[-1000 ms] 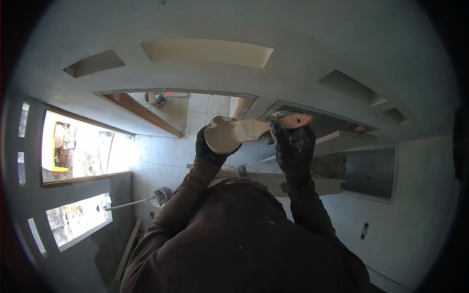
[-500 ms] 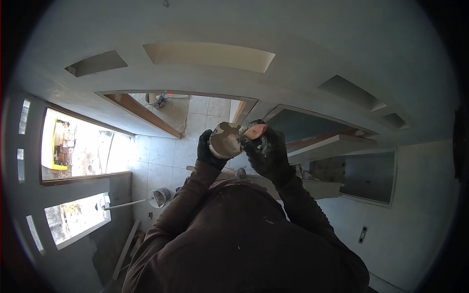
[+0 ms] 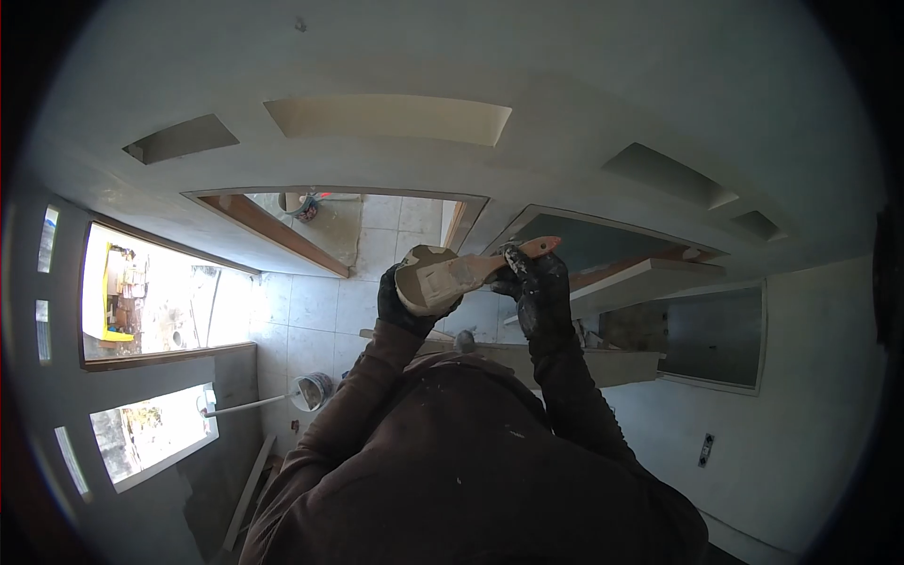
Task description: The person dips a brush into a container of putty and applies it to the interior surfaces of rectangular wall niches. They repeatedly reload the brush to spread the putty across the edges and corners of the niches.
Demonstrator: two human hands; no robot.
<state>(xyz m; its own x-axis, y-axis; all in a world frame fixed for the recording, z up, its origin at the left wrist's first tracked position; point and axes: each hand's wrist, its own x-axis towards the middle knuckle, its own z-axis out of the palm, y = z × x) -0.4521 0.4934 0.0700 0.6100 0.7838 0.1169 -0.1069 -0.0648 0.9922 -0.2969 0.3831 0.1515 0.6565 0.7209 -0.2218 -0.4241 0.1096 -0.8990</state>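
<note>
In my left hand (image 3: 399, 303), dark-gloved, a cut-open container (image 3: 411, 294) with a jagged rim is held from its left side and below. Beige-grey paste coats its inside. My right hand (image 3: 537, 285), in a smeared dark glove, grips a paintbrush (image 3: 482, 267) around its wooden handle. The handle's reddish end sticks out past the fingers to the right. Pointing left, the brush's coated head lies over the container's opening, against the paste. Both hands are up in front of my chest.
A pale wall with recessed niches (image 3: 395, 120) and door openings faces me. On the tiled floor (image 3: 311, 303) below left stands a bucket (image 3: 312, 392) with a white pole (image 3: 247, 407) leaning from it. A long board (image 3: 612, 365) runs past my right arm. Another bucket (image 3: 299, 205) stands beyond the doorway.
My right hand has turned and shifted right and down, bringing the brush round so its handle points right and its head lies over the container. My left hand keeps holding the container.
</note>
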